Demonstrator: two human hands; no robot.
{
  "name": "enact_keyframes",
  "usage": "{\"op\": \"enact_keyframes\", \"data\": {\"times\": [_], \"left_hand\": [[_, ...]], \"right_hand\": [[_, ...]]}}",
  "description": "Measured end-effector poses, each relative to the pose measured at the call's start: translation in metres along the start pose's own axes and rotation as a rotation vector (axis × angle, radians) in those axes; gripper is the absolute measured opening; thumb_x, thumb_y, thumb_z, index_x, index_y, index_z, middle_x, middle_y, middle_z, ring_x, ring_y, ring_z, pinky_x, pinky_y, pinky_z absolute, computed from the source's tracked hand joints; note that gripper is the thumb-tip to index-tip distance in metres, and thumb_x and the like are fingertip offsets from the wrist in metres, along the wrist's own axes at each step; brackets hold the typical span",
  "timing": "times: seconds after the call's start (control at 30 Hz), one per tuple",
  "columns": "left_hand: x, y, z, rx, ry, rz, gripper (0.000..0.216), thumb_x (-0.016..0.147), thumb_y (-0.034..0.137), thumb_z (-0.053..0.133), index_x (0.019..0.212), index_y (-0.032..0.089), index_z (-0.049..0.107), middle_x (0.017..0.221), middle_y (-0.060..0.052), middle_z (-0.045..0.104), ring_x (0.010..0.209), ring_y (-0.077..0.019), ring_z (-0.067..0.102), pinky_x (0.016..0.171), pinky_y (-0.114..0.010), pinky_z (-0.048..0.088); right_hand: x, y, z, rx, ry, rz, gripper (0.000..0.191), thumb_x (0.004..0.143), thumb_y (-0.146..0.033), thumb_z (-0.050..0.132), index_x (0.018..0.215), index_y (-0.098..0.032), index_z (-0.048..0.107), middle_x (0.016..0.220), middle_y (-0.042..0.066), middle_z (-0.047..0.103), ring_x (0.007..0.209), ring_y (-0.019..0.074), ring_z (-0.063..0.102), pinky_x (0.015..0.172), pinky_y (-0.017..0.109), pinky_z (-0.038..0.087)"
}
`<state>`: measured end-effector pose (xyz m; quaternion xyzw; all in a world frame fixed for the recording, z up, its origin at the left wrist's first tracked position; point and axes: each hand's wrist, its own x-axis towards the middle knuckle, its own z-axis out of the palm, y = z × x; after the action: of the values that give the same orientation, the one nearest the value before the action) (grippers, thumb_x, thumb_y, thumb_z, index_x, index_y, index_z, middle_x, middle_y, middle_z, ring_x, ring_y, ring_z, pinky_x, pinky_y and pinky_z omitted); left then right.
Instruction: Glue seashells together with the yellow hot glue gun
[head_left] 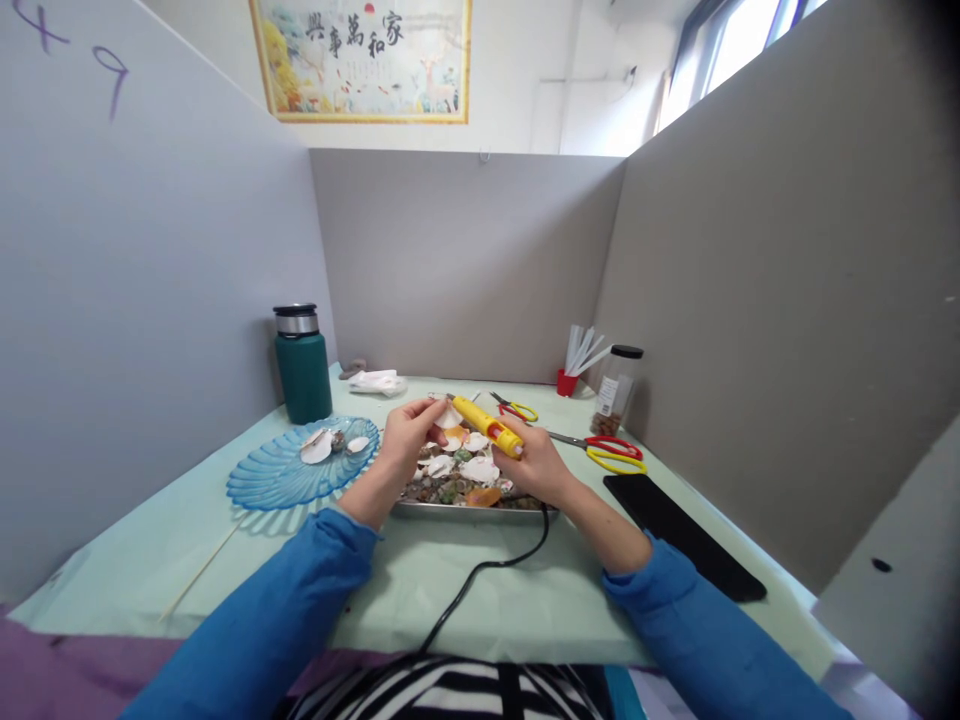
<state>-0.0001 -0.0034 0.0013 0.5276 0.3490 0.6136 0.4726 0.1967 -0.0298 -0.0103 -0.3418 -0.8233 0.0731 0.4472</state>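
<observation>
My left hand [411, 432] pinches a white seashell [450, 416] above a metal tray [480, 513] filled with shells and pebbles. In my right hand [536, 462] is a yellow glue gun [487, 425], its tip pointing left toward the held shell. Whether the tip touches the shell I cannot tell. A black cord [480, 568] hangs from the glue gun side and runs over the table's front edge. Inside the tray lie white scallop shells [480, 468] and an orange shell [484, 497] among small stones.
Left: a blue glass plate [255, 480] with shells, a thin stick [199, 572], a green bottle [303, 370]. Right: scissors [615, 453], smaller scissors [517, 408], a black slab [682, 535], a jar [616, 390], a red cup [567, 382] of glue sticks. Grey partitions [465, 270] enclose the table.
</observation>
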Motion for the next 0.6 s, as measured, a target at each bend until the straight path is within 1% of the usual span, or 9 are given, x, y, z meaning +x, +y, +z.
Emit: {"op": "enact_keyframes", "data": {"times": [0.23, 0.47, 0.6], "left_hand": [[0.0015, 0.0015, -0.0005, -0.076, 0.018, -0.022, 0.031, 0.062, 0.039, 0.074, 0.075, 0.013, 0.064, 0.047, 0.003, 0.056, 0.036, -0.0069, 0.049, 0.040, -0.017, 0.038], [0.0016, -0.0012, -0.0012, -0.052, -0.033, -0.036, 0.031, 0.064, 0.040, 0.073, 0.074, 0.013, 0.063, 0.044, 0.004, 0.054, 0.036, -0.0086, 0.050, 0.041, -0.019, 0.040], [0.0010, -0.0012, -0.0005, -0.031, -0.029, -0.035, 0.031, 0.064, 0.040, 0.073, 0.076, 0.013, 0.063, 0.043, 0.004, 0.053, 0.035, -0.0092, 0.050, 0.039, -0.019, 0.038]], "right_hand": [[-0.0006, 0.0003, 0.0005, -0.006, -0.007, 0.020, 0.028, 0.070, -0.015, 0.051, 0.096, -0.020, 0.058, 0.069, -0.001, 0.057, 0.059, 0.0142, 0.051, 0.058, 0.024, 0.040], [-0.0007, 0.0011, 0.0014, -0.005, 0.001, 0.004, 0.029, 0.070, -0.013, 0.051, 0.097, -0.020, 0.058, 0.069, -0.001, 0.057, 0.059, 0.0139, 0.051, 0.058, 0.024, 0.039], [-0.0009, 0.0019, 0.0022, -0.012, 0.007, -0.001, 0.029, 0.070, -0.014, 0.051, 0.097, -0.019, 0.058, 0.068, -0.002, 0.056, 0.058, 0.0137, 0.051, 0.058, 0.023, 0.039]]}}
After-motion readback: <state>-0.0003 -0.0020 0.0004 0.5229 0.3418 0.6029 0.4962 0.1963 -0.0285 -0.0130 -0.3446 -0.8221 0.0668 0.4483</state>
